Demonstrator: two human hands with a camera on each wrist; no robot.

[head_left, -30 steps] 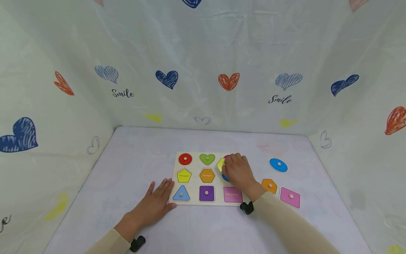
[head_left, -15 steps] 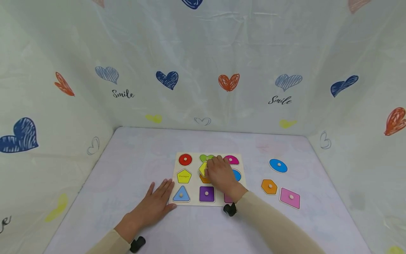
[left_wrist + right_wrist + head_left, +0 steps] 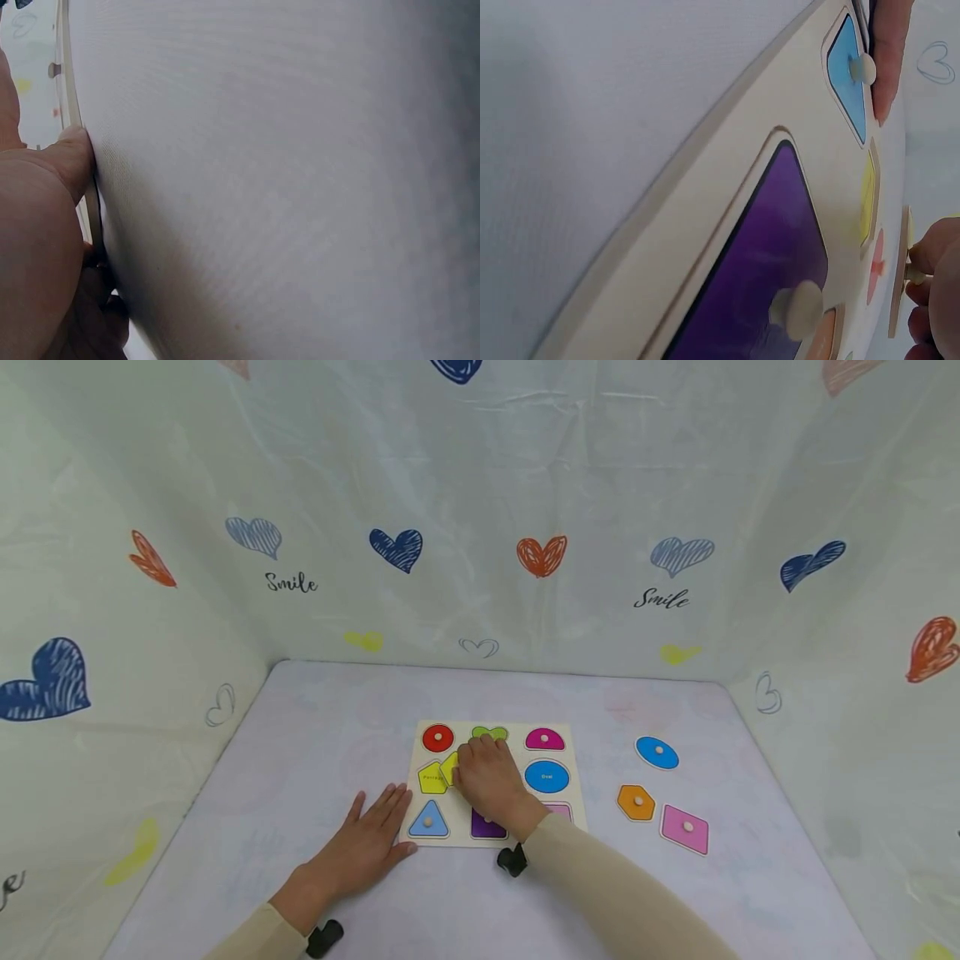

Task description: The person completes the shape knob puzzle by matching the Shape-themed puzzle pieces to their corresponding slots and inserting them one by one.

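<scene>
A cream wooden shape-puzzle board (image 3: 460, 827) lies on the table. My right hand (image 3: 491, 783) pinches a yellow pentagon puzzle piece (image 3: 449, 768) by its small knob (image 3: 914, 274). Held above the board, the piece overlaps the yellow pentagon recess (image 3: 430, 779) in the head view. My left hand (image 3: 360, 845) lies with straight fingers against the board's left edge, thumb at the lower left corner. In the right wrist view, the blue triangle piece (image 3: 844, 71) and purple square piece (image 3: 757, 255) sit in their recesses. The right hand hides the board's centre.
To the right of the board lie a blue oval piece (image 3: 657, 752), an orange hexagon piece (image 3: 636, 802) and a pink rectangle piece (image 3: 685, 829). A red circle piece (image 3: 437, 738) and magenta half-circle piece (image 3: 545, 739) sit in the board's far row. Heart-printed sheeting (image 3: 480, 610) surrounds the table.
My right hand has carried the yellow pentagon piece leftward over the board, from near the blue oval recess to the pentagon recess. The left hand stays in place.
</scene>
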